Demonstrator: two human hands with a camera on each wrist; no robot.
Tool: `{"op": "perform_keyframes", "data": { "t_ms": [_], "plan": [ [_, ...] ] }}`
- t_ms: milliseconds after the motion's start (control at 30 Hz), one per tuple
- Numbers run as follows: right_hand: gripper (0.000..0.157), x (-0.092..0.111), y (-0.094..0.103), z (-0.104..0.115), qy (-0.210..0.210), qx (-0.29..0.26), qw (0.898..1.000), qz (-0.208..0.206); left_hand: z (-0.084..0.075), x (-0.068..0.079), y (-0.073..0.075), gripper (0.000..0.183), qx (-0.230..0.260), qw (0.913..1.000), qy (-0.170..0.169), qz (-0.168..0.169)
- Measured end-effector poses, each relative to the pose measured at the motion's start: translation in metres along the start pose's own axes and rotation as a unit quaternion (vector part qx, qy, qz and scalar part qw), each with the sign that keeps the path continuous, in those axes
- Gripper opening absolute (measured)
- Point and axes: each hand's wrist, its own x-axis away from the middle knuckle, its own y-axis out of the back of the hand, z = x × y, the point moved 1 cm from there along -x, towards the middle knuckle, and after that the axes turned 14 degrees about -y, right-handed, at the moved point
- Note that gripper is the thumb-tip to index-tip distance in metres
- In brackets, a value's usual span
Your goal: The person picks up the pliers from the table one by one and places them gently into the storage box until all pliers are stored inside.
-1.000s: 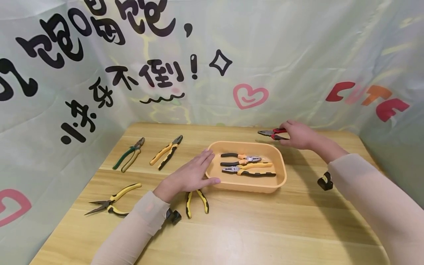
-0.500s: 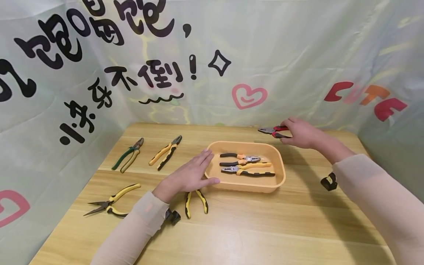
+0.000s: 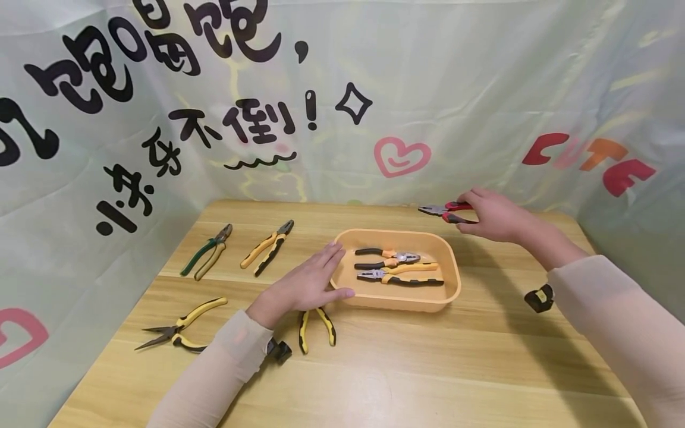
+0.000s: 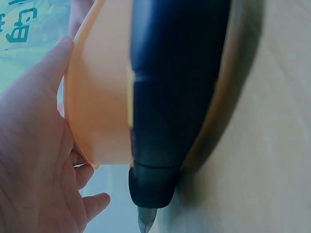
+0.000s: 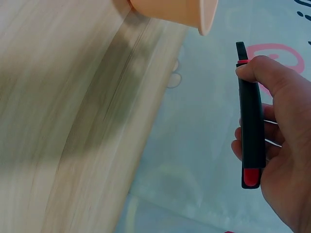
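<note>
Near the table's back edge, my right hand (image 3: 497, 215) grips a pair of combination pliers (image 3: 436, 210) with red and black handles. In the right wrist view the thumb lies along one dark handle (image 5: 251, 121), with the fingers behind it. My left hand (image 3: 302, 282) rests against the left end of an orange plastic basket (image 3: 396, 300), its fingers fairly straight on the rim and its thumb at the near side. Inside lie orange-and-black pliers (image 3: 392, 260) and yellow-and-black pliers (image 3: 412, 280). Yellow-handled pliers (image 3: 304, 333) lie partly hidden under my left hand.
On the table's left lie green-handled pliers (image 3: 206, 252), yellow-and-black pliers (image 3: 267, 248) and long-nose pliers (image 3: 179, 330). A printed cloth (image 3: 460, 89) hangs behind the table and at both sides. Dark wrist cameras (image 3: 539, 298) sit below the sleeves.
My right hand has shifted slightly right and up, carrying the red-handled pliers. My left hand and the basket stay in place.
</note>
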Motion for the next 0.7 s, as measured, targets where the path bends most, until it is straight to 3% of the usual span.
{"op": "perform_keyframes", "data": {
  "t_ms": [700],
  "plan": [
    [0.053,0.023,0.008,0.020,0.053,0.004,0.998,-0.040,-0.002,0.001,0.000,0.105,0.003,1.0000,0.000,-0.003]
  ]
}}
